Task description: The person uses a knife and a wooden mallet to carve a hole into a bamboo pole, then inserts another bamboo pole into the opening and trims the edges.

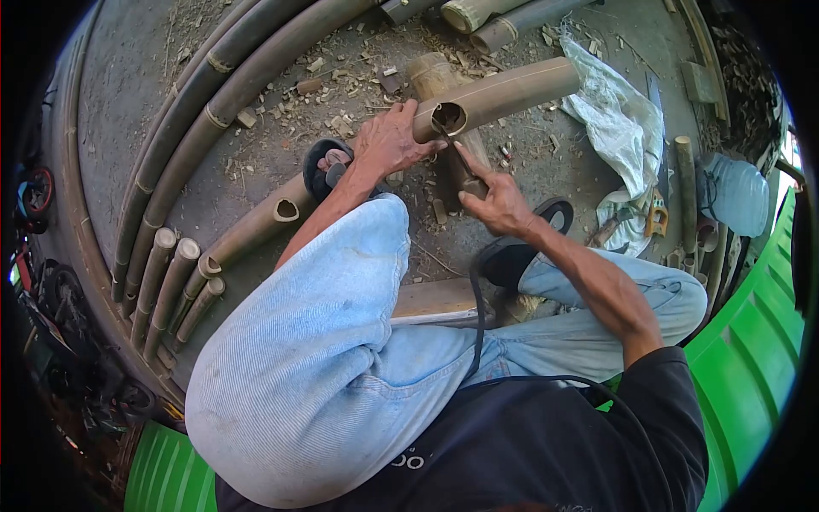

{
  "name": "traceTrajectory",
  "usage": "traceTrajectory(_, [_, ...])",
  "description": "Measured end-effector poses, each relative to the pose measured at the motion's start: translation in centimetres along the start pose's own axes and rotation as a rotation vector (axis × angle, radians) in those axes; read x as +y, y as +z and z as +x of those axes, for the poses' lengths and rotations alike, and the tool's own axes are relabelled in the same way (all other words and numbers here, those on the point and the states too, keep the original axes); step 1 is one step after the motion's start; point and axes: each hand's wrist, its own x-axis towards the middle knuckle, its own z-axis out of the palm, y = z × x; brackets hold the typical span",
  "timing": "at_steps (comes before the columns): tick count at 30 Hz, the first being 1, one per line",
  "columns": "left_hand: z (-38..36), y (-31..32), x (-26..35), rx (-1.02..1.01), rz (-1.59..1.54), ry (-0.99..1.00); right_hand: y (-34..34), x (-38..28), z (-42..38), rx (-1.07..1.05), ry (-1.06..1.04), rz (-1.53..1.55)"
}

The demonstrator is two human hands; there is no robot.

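Observation:
A bamboo pole [520,90] lies across a short log [431,72], with a round hole cut in its side near the left end. My left hand [388,141] is closed around that left end, its thumb close to the hole. In my right hand [497,201] is a knife [453,141], the fingers wrapped around its handle. The knife's narrow blade points up into the hole's lower edge; its tip is hard to make out. Another bamboo piece [247,236] with a similar hole lies left of my raised knee.
Long bamboo poles [213,111] curve along the left, above several short cut pieces [162,256]. Wood chips litter the ground. To the right are a white plastic sack [601,111], a handsaw [656,213] and a clear plastic jug [738,194]. My sandalled feet flank the log.

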Motion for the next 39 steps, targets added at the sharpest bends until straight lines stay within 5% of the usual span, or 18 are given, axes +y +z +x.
traceTrajectory(2, [-0.1,0.0,-0.2,0.036,0.005,0.021,2.7,-3.4,0.2,0.106,0.423,0.537])
traceTrajectory(3, [0.1,0.0,-0.4,0.035,0.006,0.022,3.6,-5.1,1.9,0.107,0.423,0.538])
traceTrajectory(5, [0.2,0.5,-0.4,0.02,0.01,-0.002,4.4,-8.0,4.4,0.336,0.568,1.178])
traceTrajectory(8, [0.1,0.0,-0.3,-0.004,0.027,-0.018,4.8,-8.2,4.7,0.378,0.536,1.191])
traceTrajectory(10, [0.3,-0.5,-0.2,-0.004,0.017,-0.012,1.7,-6.1,3.2,0.298,0.599,1.074])
traceTrajectory(12, [0.0,-0.4,-0.1,0.018,0.008,0.023,-2.0,-3.6,1.4,-0.131,0.439,0.292])
traceTrajectory(15, [0.0,-0.9,0.2,-0.031,0.013,-0.014,-3.3,-2.9,0.3,-0.167,0.207,-0.078])
traceTrajectory(20, [-0.2,-0.1,0.3,-0.019,0.026,-0.017,1.3,-5.2,0.6,0.019,0.31,-0.032])
traceTrajectory(22, [-0.1,0.1,-0.2,0.025,0.012,0.005,3.2,-6.7,1.7,0.132,0.5,0.162])
traceTrajectory(28, [0.3,0.3,-0.6,-0.011,-0.007,-0.026,7.5,-7.8,4.7,0.46,0.464,0.6])
traceTrajectory(32, [0.0,0.0,-0.1,0.021,0.009,-0.013,5.6,-7.2,3.3,0.37,0.594,0.458])
traceTrajectory(34, [-0.1,-0.4,0.1,-0.01,0.006,-0.021,5.3,-4.5,1.6,0.485,0.333,-0.051])
traceTrajectory(39, [-0.3,0.5,-1.4,0.076,-0.053,0.115,-0.6,-4.6,-0.8,0.194,0.433,-0.151])
